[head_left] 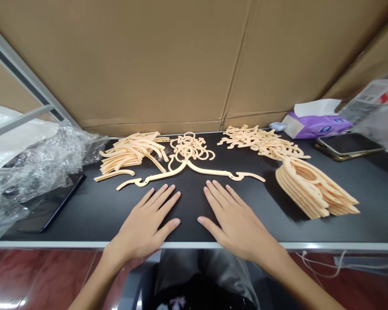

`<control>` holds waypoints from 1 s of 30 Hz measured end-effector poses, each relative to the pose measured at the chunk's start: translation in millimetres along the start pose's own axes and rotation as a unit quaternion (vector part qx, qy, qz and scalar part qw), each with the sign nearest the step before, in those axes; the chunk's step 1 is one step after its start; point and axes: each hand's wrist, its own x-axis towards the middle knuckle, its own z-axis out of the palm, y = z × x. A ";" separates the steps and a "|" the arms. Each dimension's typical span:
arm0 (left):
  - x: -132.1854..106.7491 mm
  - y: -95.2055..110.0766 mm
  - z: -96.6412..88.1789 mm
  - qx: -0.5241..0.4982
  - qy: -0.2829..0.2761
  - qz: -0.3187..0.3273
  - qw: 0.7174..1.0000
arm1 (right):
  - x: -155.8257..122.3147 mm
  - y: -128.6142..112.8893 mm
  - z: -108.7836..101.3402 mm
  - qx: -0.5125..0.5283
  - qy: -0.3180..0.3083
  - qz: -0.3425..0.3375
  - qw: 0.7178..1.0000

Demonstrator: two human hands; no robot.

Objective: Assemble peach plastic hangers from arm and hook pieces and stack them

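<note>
My left hand (151,217) lies flat on the black tabletop (194,202), fingers spread and holding nothing. Flat beside it rests my right hand (231,219), also with fingers apart and nothing in them. Just beyond my fingertips an unfolded cream plastic hanger (210,171) stretches from side to side. Behind its middle is a small heap of hanger hooks (190,146). Long curved hanger arms (131,153) are piled at the back left. A heap of short notched pieces (261,140) lies at the back right. A stack of folded hangers (310,185) stands right of my right hand.
Crumpled clear plastic wrap (48,159) covers the left end, over a dark flat device (51,211). At the back right are a purple tissue pack (320,125) and a phone (349,144). Cardboard (155,64) walls the back. A metal edge (310,246) runs along the front.
</note>
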 end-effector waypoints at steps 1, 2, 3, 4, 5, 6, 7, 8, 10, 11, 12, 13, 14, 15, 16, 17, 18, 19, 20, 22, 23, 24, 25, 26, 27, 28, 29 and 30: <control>-0.3 -0.1 0.0 -0.001 0.002 0.001 1.000 | -0.1 0.0 0.0 -0.001 -0.001 -0.001 1.000; -0.7 -0.4 -0.2 -0.002 0.003 0.002 1.000 | -0.3 -0.1 -0.2 -0.002 -0.002 -0.003 1.000; -1.0 -0.8 -0.5 -0.002 0.004 0.004 1.000 | -0.7 -0.2 -0.4 -0.004 -0.003 -0.004 1.000; -1.2 -1.2 -1.3 -0.002 0.006 0.006 1.000 | -1.0 -0.4 -0.7 -0.005 -0.004 -0.005 1.000; -0.9 -1.5 -2.5 -0.002 0.007 0.010 1.000 | -1.3 -0.5 -0.9 -0.006 -0.005 -0.006 1.000; 0.4 -1.8 -4.3 -0.003 0.009 0.014 1.000 | -1.6 -0.7 -1.1 -0.006 -0.005 -0.006 1.000; 2.9 -1.9 -6.6 -0.004 0.015 0.018 1.000 | -1.6 -0.8 -1.2 -0.006 -0.005 -0.006 1.000; 7.1 -1.8 -9.3 -0.004 0.023 0.022 0.999 | -1.6 -0.8 -1.3 -0.006 -0.005 -0.007 1.000; 21.7 -2.0 -15.3 0.006 0.052 0.023 0.998 | -1.3 -0.9 -1.5 -0.006 -0.004 -0.009 1.000; 31.9 -2.6 -18.1 0.018 0.064 0.024 0.998 | -1.1 -1.0 -1.7 -0.006 -0.001 -0.010 1.000; 43.5 -3.8 -20.3 0.034 0.082 0.021 0.996 | -0.9 -1.0 -1.9 -0.006 0.001 -0.011 1.000; 55.8 -5.8 -21.9 0.055 0.103 0.010 0.993 | -0.8 -1.1 -2.2 -0.005 0.004 -0.012 1.000; 68.0 -8.6 -22.5 0.078 0.121 -0.003 0.990 | -0.8 -1.2 -2.4 -0.003 0.008 -0.012 1.000; 79.3 -12.0 -22.2 0.101 0.129 -0.016 0.986 | -0.9 -1.2 -2.5 -0.001 0.011 -0.012 1.000; 88.9 -15.9 -20.9 0.120 0.134 -0.028 0.983 | -1.0 -1.2 -2.6 0.002 0.015 -0.011 1.000; 96.3 -19.9 -18.7 0.131 0.134 -0.032 0.982 | -1.2 -1.2 -2.6 0.005 0.018 -0.011 1.000; 101.4 -23.8 -15.8 0.133 0.132 -0.030 0.982 | -1.4 -1.1 -2.5 0.008 0.021 -0.011 1.000; 104.2 -27.4 -12.6 0.131 0.132 -0.026 0.982 | -1.7 -1.1 -2.4 0.011 0.024 -0.012 1.000; 105.0 -30.4 -9.5 0.127 0.133 -0.020 0.983 | -1.9 -1.1 -2.2 0.013 0.025 -0.014 1.000; 103.1 -34.8 -4.9 0.121 0.150 -0.013 0.981 | -2.2 -1.0 -1.8 0.015 0.028 -0.016 0.999; 101.3 -36.3 -4.0 0.119 0.166 -0.012 0.979 | -2.3 -1.0 -1.6 0.017 0.030 -0.016 0.999; 99.5 -37.4 -4.0 0.117 0.186 -0.011 0.976 | -2.3 -0.9 -1.5 0.020 0.033 -0.015 0.999; 98.0 -38.4 -4.8 0.114 0.209 -0.012 0.971 | -2.3 -0.7 -1.4 0.023 0.035 -0.013 0.999; 96.8 -39.4 -6.3 0.107 0.235 -0.014 0.966 | -2.4 -0.5 -1.4 0.027 0.036 -0.011 0.999; 95.9 -40.4 -8.1 0.097 0.260 -0.016 0.960 | -2.6 -0.2 -1.6 0.033 0.034 -0.008 0.999; 95.3 -41.4 -9.9 0.085 0.286 -0.019 0.954 | -2.9 0.3 -1.9 0.041 0.030 -0.005 0.999; 94.8 -42.5 -11.6 0.070 0.313 -0.021 0.947 | -3.4 1.0 -2.4 0.053 0.025 -0.002 0.998; 94.3 -43.6 -12.9 0.056 0.339 -0.022 0.939 | -4.1 2.0 -3.1 0.072 0.019 0.004 0.997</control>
